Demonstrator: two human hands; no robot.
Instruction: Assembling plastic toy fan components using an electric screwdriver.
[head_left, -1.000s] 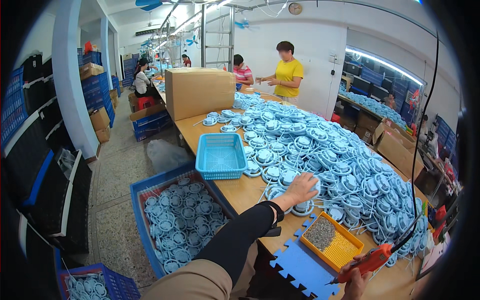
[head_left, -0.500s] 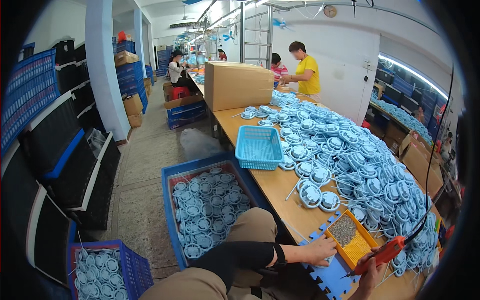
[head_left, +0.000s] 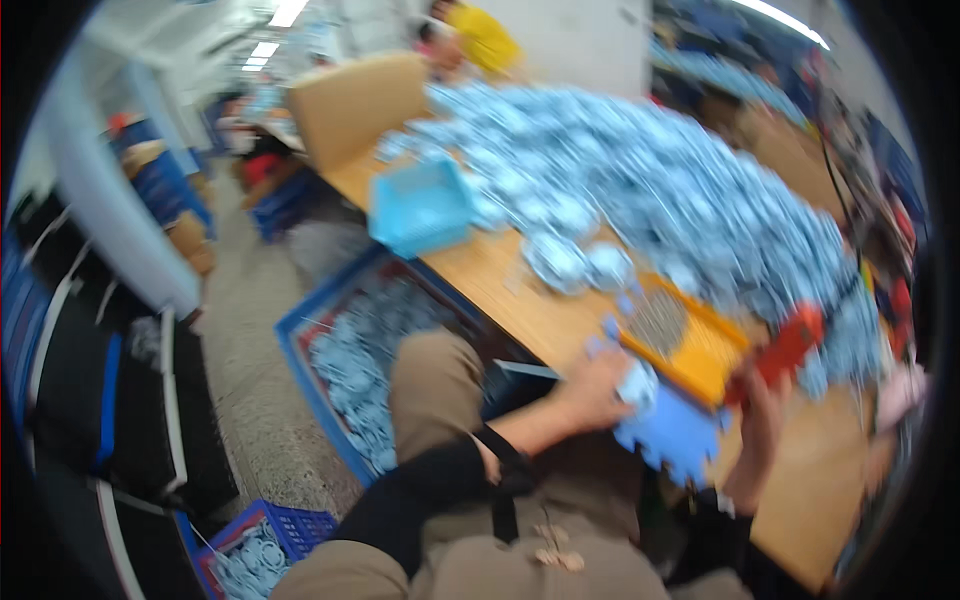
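Note:
My left hand [head_left: 592, 388] is closed on a round light-blue plastic part [head_left: 638, 388], held over the near edge of a blue foam mat [head_left: 665, 428]. A pale cord or strip [head_left: 525, 369] sticks out to the left of that hand. In my right hand [head_left: 760, 425] is a red electric screwdriver [head_left: 792, 345], its body gripped just right of an orange-yellow tray [head_left: 708, 367]. Small grey pieces, probably screws [head_left: 658, 320], lie heaped at the tray's left end. Motion blur hides the screwdriver's tip and finer detail.
A big pile of light-blue round parts [head_left: 640, 165] covers the table's far side. A light-blue basket [head_left: 420, 208] stands at its left edge beside a cardboard box [head_left: 358, 108]. Below are a blue crate of parts [head_left: 290, 325] and a purple-blue crate [head_left: 305, 530]. People work farther back.
My head view has swung and blurred. The left hand has come off the mat beside the tray and now holds a round part nearer my lap. The right hand still grips the screwdriver, now lifted off the mat.

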